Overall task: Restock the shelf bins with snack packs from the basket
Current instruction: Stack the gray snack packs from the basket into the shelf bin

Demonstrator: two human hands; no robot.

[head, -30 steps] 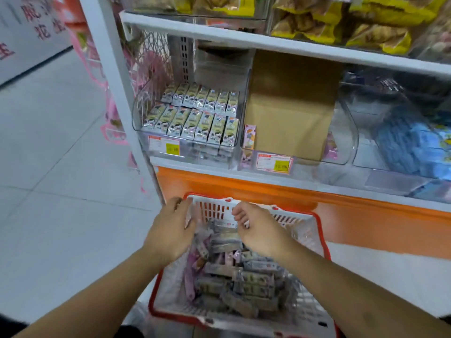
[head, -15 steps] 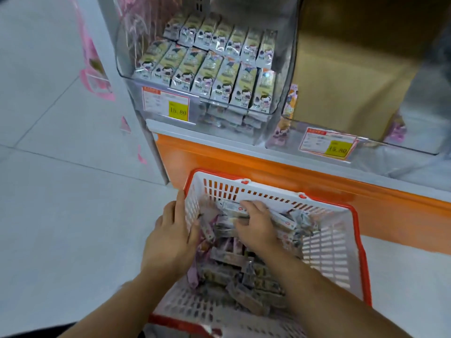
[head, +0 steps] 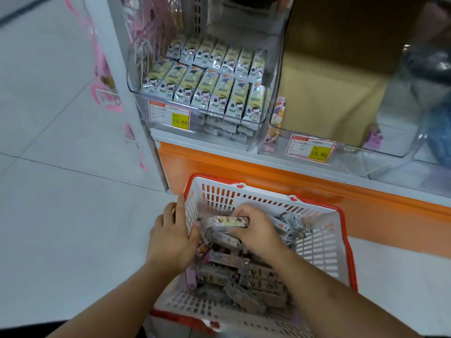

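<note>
- Crinkly foil snack pack [head: 228, 222] sits pinched in my right hand [head: 256, 234], fingers curled round it at centre frame, I judge for lifting.
- My left hand [head: 172, 237] rests on the basket [head: 324, 242] rim, thumb against the packs, fingers mostly straight, likely steadying it.
- White slotted plastic, red-rimmed, the basket holds the heap.
- Clear bin [head: 266, 123], upper centre, shows neat rows.

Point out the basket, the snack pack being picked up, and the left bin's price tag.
basket [head: 341, 223]: head view, red rim on the right.
snack pack [head: 225, 222]: head view, middle of its wrapper.
price tag [head: 180, 121]: head view, yellow price patch.
</note>
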